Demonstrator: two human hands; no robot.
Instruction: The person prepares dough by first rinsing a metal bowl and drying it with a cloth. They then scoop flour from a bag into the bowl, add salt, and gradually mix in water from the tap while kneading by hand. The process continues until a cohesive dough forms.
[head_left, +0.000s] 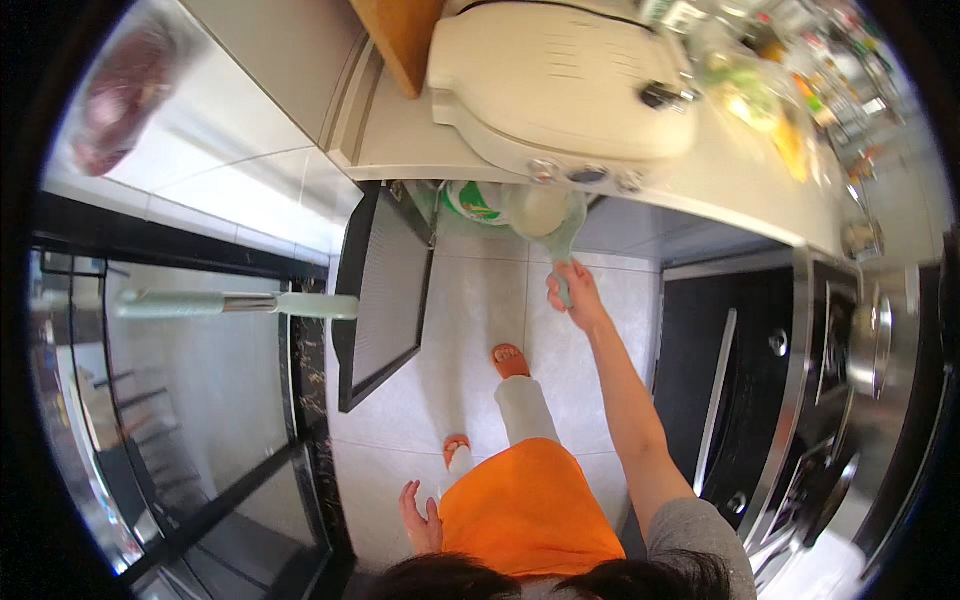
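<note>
My right hand (576, 294) grips the handle of a pale green plastic scoop (571, 231), arm stretched forward. The scoop's round bowl holds something whitish (541, 214), whose exact kind I cannot tell. It is just in front of the counter's edge, over the opening of a low cabinet. Partly behind the bowl is a green-and-white container or bag (477, 201) bearing print, its lower part hidden. On the left, the cabinet's dark-framed door (390, 292) hangs open. My left hand (422, 519) is beside the orange apron (529, 502), holding nothing, with its fingers apart.
A cream electric cooker (562, 82) stands on the counter (405, 142), near a wooden board (405, 45). Bagged food (757, 105) lies at the right. A black-fronted appliance (724, 375) flanks me, and a pale green pole (247, 303) crosses at left before a black-framed glass door (202, 360).
</note>
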